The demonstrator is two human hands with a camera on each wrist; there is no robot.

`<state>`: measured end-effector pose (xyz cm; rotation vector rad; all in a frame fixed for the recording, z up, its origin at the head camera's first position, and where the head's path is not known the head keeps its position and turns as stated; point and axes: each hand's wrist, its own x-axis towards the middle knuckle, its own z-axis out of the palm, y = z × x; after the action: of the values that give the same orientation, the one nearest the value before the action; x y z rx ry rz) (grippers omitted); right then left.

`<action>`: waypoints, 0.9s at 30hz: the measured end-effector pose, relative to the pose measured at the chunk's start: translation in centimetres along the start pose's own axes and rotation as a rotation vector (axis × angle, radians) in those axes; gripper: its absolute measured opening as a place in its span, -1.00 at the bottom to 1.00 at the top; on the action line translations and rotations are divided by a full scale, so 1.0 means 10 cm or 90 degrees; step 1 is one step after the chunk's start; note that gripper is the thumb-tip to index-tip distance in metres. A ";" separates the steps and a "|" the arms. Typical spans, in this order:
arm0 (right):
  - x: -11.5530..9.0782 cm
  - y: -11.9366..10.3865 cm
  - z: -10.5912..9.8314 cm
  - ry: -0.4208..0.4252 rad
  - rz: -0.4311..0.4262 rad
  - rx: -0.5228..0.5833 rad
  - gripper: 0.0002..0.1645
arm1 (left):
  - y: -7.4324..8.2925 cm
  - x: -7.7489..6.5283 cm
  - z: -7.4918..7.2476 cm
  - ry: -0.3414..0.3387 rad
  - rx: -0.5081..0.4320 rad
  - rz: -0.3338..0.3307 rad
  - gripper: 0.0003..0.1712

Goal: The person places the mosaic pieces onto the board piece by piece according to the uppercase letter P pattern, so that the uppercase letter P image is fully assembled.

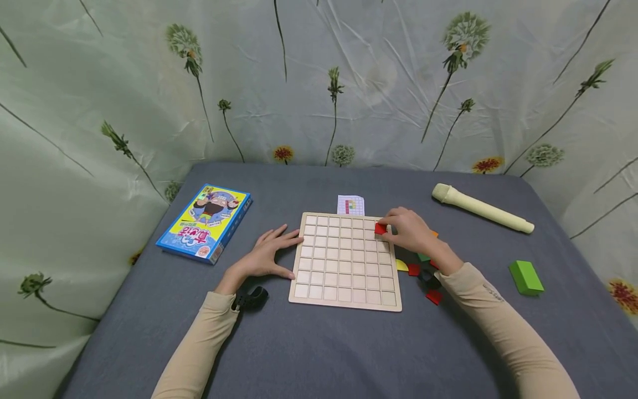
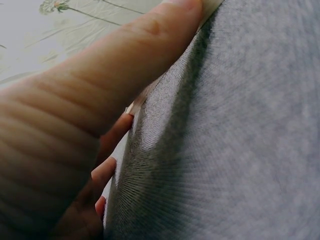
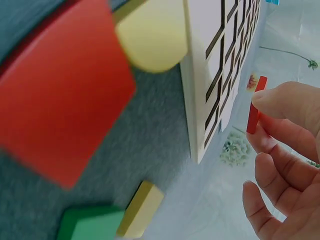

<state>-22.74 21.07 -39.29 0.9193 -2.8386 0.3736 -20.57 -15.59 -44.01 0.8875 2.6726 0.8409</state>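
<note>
A square wooden grid board [image 1: 344, 260] lies flat on the table, its cells bare wood. My right hand [image 1: 410, 230] pinches a red square tile [image 1: 380, 228] between thumb and fingers over the board's far right corner. In the right wrist view the red tile [image 3: 257, 105] is seen edge-on between the fingertips. My left hand [image 1: 271, 254] rests at the board's left edge, fingers spread and straight, thumb against the side. The left wrist view shows the left thumb [image 2: 145, 47] close up, near the board's edge.
Right of the board lie loose tiles: a yellow rounded piece [image 1: 401, 265], red pieces [image 1: 433, 297] and a green one [image 3: 97, 223]. A patterned card [image 1: 351, 205] sits behind the board. Around them are a blue-yellow box [image 1: 205, 221], a cream microphone-shaped object [image 1: 483, 208] and a green block [image 1: 526, 277].
</note>
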 end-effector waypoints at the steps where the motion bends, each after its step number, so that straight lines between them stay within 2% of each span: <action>1: 0.01 -0.01 0.01 -0.004 0.000 0.001 -0.67 | 0.00 0.00 0.00 0.000 0.001 -0.001 0.05; 12: 0.15 -0.17 0.02 -0.017 -0.001 0.004 -0.67 | 0.00 0.00 0.00 0.000 -0.006 0.002 0.05; 27: 0.28 -0.27 0.13 -0.025 -0.023 0.018 -0.71 | -0.02 0.00 0.01 0.006 0.000 0.002 0.04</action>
<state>-23.44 17.03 -39.46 0.9924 -2.8546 0.3972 -20.67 -15.67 -44.23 0.8907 2.6795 0.8472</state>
